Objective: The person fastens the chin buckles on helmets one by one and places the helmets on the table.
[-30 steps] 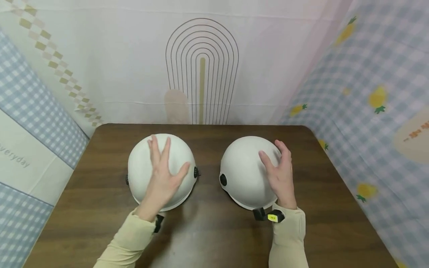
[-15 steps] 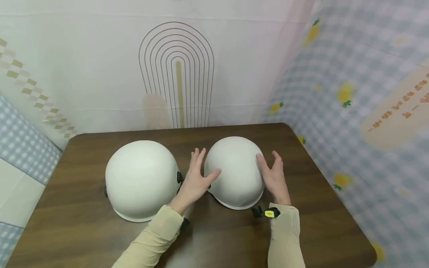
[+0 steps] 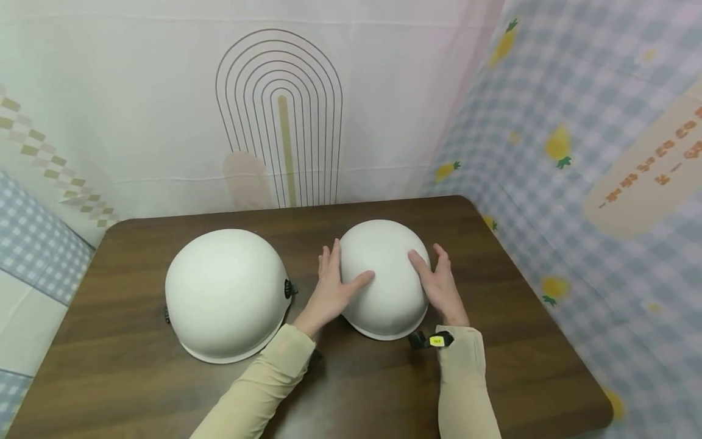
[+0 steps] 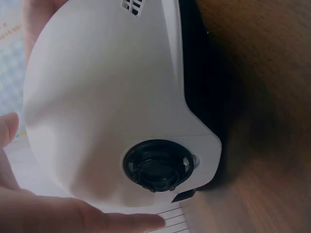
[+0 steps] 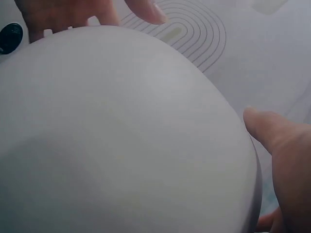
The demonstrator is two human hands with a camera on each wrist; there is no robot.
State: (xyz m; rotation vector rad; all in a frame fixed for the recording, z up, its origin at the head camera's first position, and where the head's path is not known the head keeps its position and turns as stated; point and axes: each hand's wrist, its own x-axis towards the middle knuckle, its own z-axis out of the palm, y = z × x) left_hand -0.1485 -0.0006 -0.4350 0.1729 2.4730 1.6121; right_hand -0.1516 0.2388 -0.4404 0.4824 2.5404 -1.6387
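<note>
Fingers (image 3: 360, 281) flank right helmet (image 3: 386, 305); right edge of table (image 3: 518, 347) well apart.

Free room over the table (image 3: 537, 378) at right; left fingers (image 3: 334, 259) in the gap between left helmet (image 3: 226, 292) and right helmet (image 3: 386, 292).

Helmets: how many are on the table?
2: the right helmet between the left hand and right hand; the left helmet off to their left. Any underneath would be hidden.
</note>
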